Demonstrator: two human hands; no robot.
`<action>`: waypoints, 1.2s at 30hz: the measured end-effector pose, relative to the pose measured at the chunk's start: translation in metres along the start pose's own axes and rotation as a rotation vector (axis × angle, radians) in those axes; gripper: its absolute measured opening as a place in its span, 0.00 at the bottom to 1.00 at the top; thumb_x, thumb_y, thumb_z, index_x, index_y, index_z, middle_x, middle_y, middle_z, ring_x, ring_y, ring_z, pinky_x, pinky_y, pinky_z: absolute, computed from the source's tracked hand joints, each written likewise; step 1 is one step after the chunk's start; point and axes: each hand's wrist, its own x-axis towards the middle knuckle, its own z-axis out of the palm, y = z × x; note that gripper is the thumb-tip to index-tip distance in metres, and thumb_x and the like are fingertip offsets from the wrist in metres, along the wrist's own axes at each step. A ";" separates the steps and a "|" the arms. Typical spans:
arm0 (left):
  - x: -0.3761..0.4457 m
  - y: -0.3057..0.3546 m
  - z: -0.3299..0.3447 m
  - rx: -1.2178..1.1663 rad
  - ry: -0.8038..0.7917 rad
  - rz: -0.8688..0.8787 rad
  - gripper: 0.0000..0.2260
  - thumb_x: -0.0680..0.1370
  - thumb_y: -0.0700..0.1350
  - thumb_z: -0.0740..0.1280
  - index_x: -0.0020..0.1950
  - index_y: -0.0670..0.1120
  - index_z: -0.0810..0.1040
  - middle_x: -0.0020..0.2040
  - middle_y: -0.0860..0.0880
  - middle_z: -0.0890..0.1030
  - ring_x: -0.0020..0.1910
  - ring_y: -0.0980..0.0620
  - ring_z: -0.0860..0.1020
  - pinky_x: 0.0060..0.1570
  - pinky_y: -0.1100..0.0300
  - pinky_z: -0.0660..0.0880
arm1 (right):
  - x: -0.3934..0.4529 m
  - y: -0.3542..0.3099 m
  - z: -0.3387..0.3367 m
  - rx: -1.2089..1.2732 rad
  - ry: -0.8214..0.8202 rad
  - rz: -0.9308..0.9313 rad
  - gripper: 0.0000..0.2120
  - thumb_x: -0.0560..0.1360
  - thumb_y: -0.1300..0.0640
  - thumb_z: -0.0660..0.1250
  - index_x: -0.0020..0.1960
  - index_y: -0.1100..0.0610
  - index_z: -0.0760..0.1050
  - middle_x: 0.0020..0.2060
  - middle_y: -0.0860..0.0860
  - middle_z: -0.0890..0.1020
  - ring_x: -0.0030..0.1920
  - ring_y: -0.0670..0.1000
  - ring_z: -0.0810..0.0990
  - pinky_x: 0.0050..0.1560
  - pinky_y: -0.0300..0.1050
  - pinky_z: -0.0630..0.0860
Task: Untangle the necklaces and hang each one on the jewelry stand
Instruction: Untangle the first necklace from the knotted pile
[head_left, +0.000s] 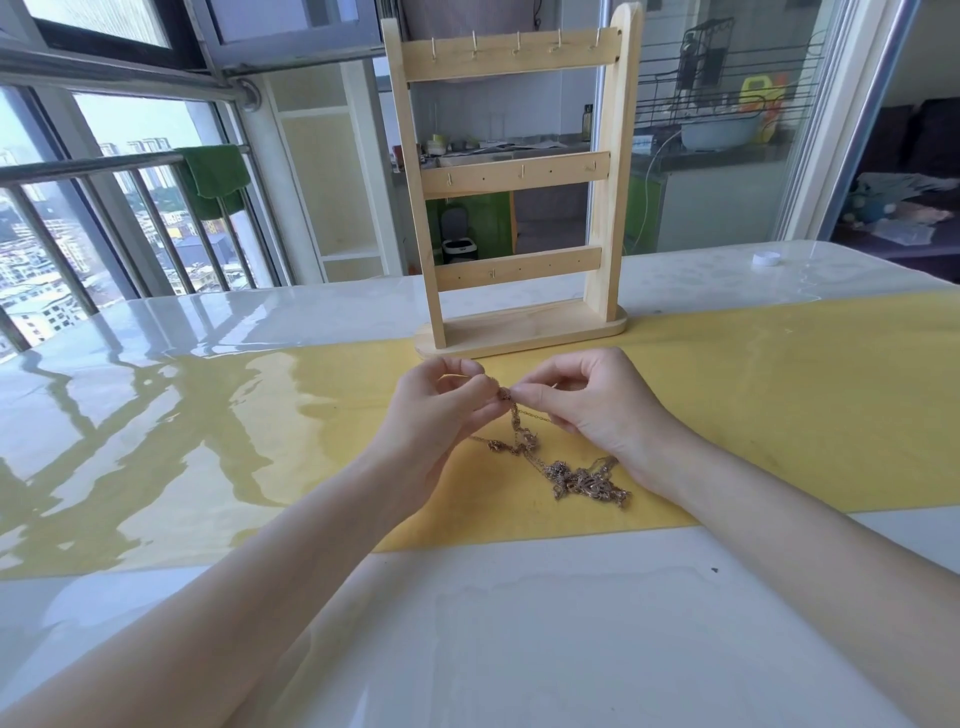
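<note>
Both hands meet at frame centre, just below the base of the jewelry stand (511, 176). Left hand (441, 410) and right hand (582, 400) each pinch the same small knot at the top end of the necklaces (524, 441), thumb and forefinger tips nearly touching across it; other fingers curled in. Neither hand is nearer, the knot sits right between the fingertips.

From the pinch the chains hang down and trail toward the lower right of the frame, ending in a tangled clump (587, 480) lying on the yellow mat (779, 405) beside the right wrist. Long axis runs diagonally, upper left to lower right. A thinner strand branches off left under the left hand. How many necklaces are in there: cannot tell.

Stand is upright, directly behind the hands, upper centre. Hooks on all three crossbars look bare, so nothing is hung yet. Judgement: still early, picking apart the knot; next pull probably goes sideways, hands separating left and right across the chain's axis.

White table (156, 364) under the mat; small white cap (766, 258) at far right.
</note>
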 end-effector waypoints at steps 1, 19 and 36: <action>0.000 0.000 0.000 0.024 -0.010 0.007 0.07 0.75 0.32 0.67 0.44 0.42 0.73 0.41 0.44 0.77 0.37 0.53 0.81 0.47 0.64 0.80 | 0.000 0.000 0.000 -0.004 0.007 -0.001 0.04 0.72 0.60 0.72 0.42 0.61 0.81 0.19 0.40 0.72 0.22 0.40 0.67 0.28 0.30 0.65; -0.002 -0.002 0.001 0.389 -0.101 0.115 0.08 0.74 0.33 0.68 0.43 0.45 0.74 0.34 0.52 0.77 0.32 0.57 0.74 0.38 0.65 0.72 | 0.002 0.000 0.007 -0.164 -0.028 -0.044 0.10 0.76 0.58 0.65 0.36 0.53 0.72 0.18 0.37 0.71 0.22 0.39 0.68 0.27 0.30 0.62; -0.001 -0.002 0.002 0.366 -0.096 0.110 0.06 0.76 0.34 0.63 0.44 0.45 0.71 0.33 0.51 0.75 0.30 0.56 0.69 0.36 0.64 0.70 | -0.001 -0.005 0.005 -0.116 -0.110 0.005 0.10 0.71 0.62 0.68 0.33 0.55 0.73 0.21 0.43 0.72 0.23 0.41 0.68 0.28 0.33 0.65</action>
